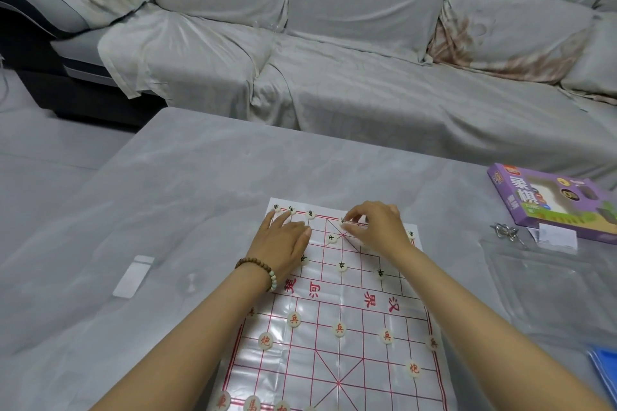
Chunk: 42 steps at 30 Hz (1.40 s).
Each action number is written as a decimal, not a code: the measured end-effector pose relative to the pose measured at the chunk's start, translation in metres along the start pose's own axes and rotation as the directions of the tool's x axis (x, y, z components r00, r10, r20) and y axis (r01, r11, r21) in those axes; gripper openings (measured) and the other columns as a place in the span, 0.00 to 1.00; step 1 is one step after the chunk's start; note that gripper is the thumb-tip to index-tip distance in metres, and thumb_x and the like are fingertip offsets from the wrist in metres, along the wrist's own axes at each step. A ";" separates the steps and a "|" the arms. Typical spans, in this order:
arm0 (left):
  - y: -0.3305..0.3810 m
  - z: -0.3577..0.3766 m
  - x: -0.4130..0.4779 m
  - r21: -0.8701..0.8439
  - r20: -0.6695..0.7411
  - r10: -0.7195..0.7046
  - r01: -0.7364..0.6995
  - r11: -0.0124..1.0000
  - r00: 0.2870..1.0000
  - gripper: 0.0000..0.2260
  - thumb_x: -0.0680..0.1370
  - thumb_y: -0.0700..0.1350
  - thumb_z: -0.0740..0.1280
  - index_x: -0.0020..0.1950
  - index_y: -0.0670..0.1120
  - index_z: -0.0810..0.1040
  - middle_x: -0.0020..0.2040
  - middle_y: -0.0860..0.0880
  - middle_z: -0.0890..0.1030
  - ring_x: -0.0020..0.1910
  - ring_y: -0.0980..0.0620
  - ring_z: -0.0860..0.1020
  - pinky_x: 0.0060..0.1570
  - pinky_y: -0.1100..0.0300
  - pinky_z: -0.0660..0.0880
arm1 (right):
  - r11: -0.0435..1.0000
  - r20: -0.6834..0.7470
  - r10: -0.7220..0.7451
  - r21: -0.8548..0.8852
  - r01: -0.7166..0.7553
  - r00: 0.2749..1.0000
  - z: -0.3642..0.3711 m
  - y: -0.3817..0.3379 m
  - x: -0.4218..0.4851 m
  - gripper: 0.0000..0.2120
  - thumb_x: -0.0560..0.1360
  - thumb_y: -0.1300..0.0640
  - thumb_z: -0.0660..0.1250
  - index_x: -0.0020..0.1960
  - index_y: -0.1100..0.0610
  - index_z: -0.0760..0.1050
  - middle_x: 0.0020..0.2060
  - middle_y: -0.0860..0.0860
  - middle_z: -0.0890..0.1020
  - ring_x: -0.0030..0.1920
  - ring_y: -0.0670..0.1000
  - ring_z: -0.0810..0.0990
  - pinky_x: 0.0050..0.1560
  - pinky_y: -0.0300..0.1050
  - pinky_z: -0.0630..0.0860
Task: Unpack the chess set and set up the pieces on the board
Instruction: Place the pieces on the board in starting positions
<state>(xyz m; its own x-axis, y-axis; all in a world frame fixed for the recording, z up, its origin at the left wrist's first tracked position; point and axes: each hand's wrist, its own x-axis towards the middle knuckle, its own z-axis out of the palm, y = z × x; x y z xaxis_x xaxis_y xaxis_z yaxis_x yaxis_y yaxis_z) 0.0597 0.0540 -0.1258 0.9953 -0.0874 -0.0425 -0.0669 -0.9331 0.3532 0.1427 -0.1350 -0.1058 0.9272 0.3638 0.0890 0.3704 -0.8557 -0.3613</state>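
**Far row still filling in**

I see the grey table [200,193] carrying the thin plastic board [334,304], laid lengthwise away from me so each colour has its own end. The purple box [551,200] sits well apart on the right. My left hand [283,238] lies flat with its fingers straight, I judge to pin the flimsy sheet. My right hand [377,227] pinches a black-lettered piece [343,220] at the middle of the far row, probably seating it on its crossing.

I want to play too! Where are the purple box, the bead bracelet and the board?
purple box [521,193]: head view, on its printed top.
bead bracelet [260,265]: head view, on brown beads at the left wrist.
board [317,367]: head view, on a bare near square.
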 end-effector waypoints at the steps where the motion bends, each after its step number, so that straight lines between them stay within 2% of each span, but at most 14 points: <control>1: 0.002 0.001 0.001 0.004 0.002 0.005 -0.005 1.000 1.000 0.22 0.82 0.52 0.42 0.71 0.50 0.66 0.71 0.54 0.67 0.75 0.55 0.53 0.73 0.56 0.39 | 1.000 0.025 -0.008 0.003 0.008 1.000 0.004 -0.001 -0.003 0.10 0.72 0.45 0.70 0.49 0.48 0.81 0.43 0.43 0.80 0.48 0.46 0.74 0.52 0.41 0.57; 4: 0.003 0.002 0.008 -0.001 -0.024 -0.002 0.002 1.000 1.000 0.21 0.82 0.53 0.44 0.70 0.51 0.67 0.71 0.54 0.68 0.74 0.55 0.54 0.74 0.55 0.41 | 0.998 0.072 -0.055 0.003 0.055 0.996 0.013 -0.007 -0.007 0.13 0.70 0.42 0.71 0.50 0.48 0.80 0.44 0.43 0.81 0.51 0.46 0.74 0.53 0.41 0.58; 9: -0.011 -0.011 0.034 0.059 -0.153 -0.055 0.065 0.996 0.987 0.20 0.79 0.57 0.57 0.69 0.52 0.68 0.71 0.52 0.66 0.73 0.51 0.56 0.72 0.55 0.44 | 0.992 0.085 -0.098 -0.073 0.104 0.992 0.019 -0.012 -0.003 0.15 0.70 0.42 0.71 0.51 0.50 0.80 0.46 0.46 0.81 0.52 0.48 0.74 0.58 0.45 0.63; 12: -0.017 -0.013 0.050 0.063 -0.138 -0.068 0.078 0.995 0.988 0.21 0.76 0.59 0.61 0.67 0.54 0.69 0.73 0.52 0.63 0.74 0.50 0.53 0.72 0.54 0.42 | 0.980 0.069 -0.139 -0.132 0.147 0.988 0.022 -0.013 0.001 0.14 0.71 0.41 0.69 0.49 0.50 0.80 0.45 0.46 0.80 0.50 0.48 0.74 0.55 0.43 0.62; 15: -0.020 -0.012 0.060 0.079 -0.103 -0.062 0.070 0.994 0.993 0.20 0.75 0.61 0.62 0.65 0.56 0.71 0.74 0.52 0.59 0.75 0.48 0.49 0.72 0.52 0.40 | 0.954 0.062 -0.202 -0.212 0.210 0.978 0.023 -0.011 0.005 0.18 0.70 0.36 0.67 0.47 0.51 0.79 0.44 0.46 0.77 0.49 0.48 0.71 0.54 0.43 0.60; 19: -0.022 -0.012 0.069 0.080 -0.100 -0.065 0.073 0.994 0.993 0.18 0.74 0.61 0.64 0.61 0.57 0.74 0.75 0.52 0.58 0.75 0.48 0.48 0.73 0.50 0.39 | 0.961 0.096 -0.244 -0.110 0.254 0.965 0.016 -0.002 0.008 0.19 0.69 0.38 0.68 0.55 0.46 0.78 0.48 0.44 0.75 0.52 0.46 0.69 0.56 0.41 0.57; 22: -0.023 -0.011 0.072 0.081 -0.087 -0.058 0.065 0.995 0.995 0.17 0.73 0.61 0.65 0.60 0.58 0.75 0.75 0.52 0.58 0.75 0.48 0.47 0.73 0.50 0.38 | 0.960 0.132 -0.260 -0.067 0.271 0.956 0.013 0.001 0.011 0.14 0.71 0.43 0.70 0.55 0.44 0.79 0.49 0.44 0.75 0.54 0.47 0.68 0.56 0.41 0.56; 26: -0.023 -0.011 0.074 0.090 -0.077 -0.056 0.062 0.994 0.995 0.15 0.73 0.61 0.65 0.57 0.58 0.76 0.75 0.53 0.58 0.75 0.48 0.47 0.72 0.50 0.37 | 0.974 0.101 -0.216 -0.055 0.222 0.971 0.021 -0.002 0.016 0.12 0.70 0.42 0.71 0.51 0.46 0.80 0.48 0.44 0.76 0.54 0.47 0.69 0.57 0.42 0.57; 31: -0.022 -0.010 0.076 0.067 -0.082 -0.010 0.016 0.998 0.997 0.14 0.73 0.59 0.66 0.56 0.57 0.77 0.73 0.54 0.64 0.75 0.50 0.51 0.73 0.52 0.41 | 0.988 0.013 -0.140 -0.066 0.140 0.990 0.029 -0.005 0.021 0.15 0.72 0.42 0.69 0.55 0.48 0.78 0.53 0.45 0.78 0.58 0.48 0.71 0.60 0.43 0.58; 36: -0.021 -0.008 0.075 0.064 -0.086 0.018 -0.012 0.998 0.996 0.14 0.73 0.59 0.66 0.56 0.56 0.77 0.70 0.55 0.68 0.74 0.52 0.54 0.73 0.54 0.43 | 0.986 0.066 -0.159 -0.031 0.161 0.985 0.028 0.004 0.022 0.14 0.72 0.43 0.69 0.56 0.46 0.79 0.56 0.44 0.78 0.61 0.46 0.71 0.64 0.42 0.55; 42: -0.023 -0.007 0.076 0.073 -0.087 -0.006 0.012 0.997 0.996 0.13 0.73 0.59 0.66 0.54 0.56 0.78 0.68 0.56 0.70 0.74 0.53 0.55 0.72 0.54 0.42 | 0.992 0.051 -0.125 0.029 0.124 0.991 0.032 0.002 0.030 0.09 0.72 0.46 0.70 0.50 0.47 0.81 0.52 0.44 0.80 0.58 0.47 0.73 0.63 0.42 0.56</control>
<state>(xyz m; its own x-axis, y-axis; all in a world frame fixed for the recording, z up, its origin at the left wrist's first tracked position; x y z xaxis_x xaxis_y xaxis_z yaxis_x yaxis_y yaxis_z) 0.1370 0.0714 -0.1306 0.9980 -0.0515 0.0367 -0.0598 -0.9571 0.2836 0.1695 -0.1139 -0.1333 0.8696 0.4862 0.0864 0.4805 -0.7929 -0.3746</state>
